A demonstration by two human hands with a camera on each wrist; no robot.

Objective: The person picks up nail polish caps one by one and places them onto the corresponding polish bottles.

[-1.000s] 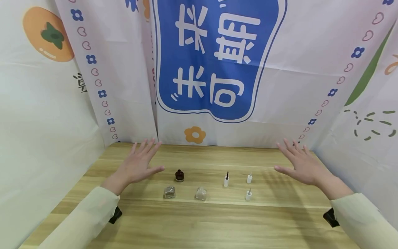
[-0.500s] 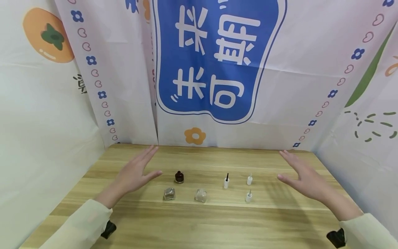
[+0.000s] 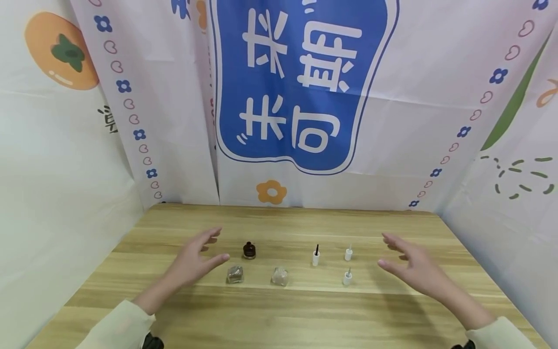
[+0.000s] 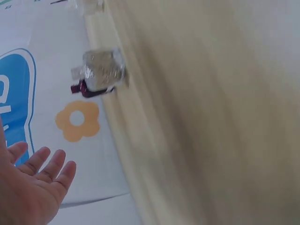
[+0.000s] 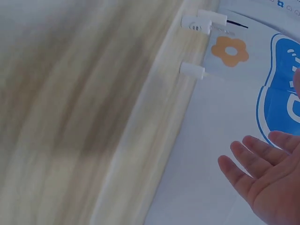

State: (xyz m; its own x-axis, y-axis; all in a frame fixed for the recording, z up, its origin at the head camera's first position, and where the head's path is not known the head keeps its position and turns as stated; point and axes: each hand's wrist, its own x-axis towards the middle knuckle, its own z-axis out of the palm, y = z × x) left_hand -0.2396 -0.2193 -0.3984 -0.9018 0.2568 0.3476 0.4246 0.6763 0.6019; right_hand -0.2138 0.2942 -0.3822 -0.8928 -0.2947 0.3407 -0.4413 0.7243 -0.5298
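My left hand hovers over the left part of the table, fingers loosely bent and holding nothing. Nearest to it are an uncapped dark red nail polish bottle and a clear glass bottle with greyish contents. A second clear bottle stands further right. In the left wrist view, the greyish bottle partly hides the dark red one. On the right, my right hand is in the air with relaxed fingers, also holding nothing. To its left, three white brush caps stand upright, brushes up; one brush is black.
The wooden table ends at a printed white cloth backdrop with a blue sign panel. Cloth walls also rise at the left and right sides. The bottles stand left of the caps, with bare wood between the two groups.
Both hands have drawn back toward the person, and their spread fingers have relaxed into a loose bend. The bottles and caps stay put; the head view has shifted slightly.
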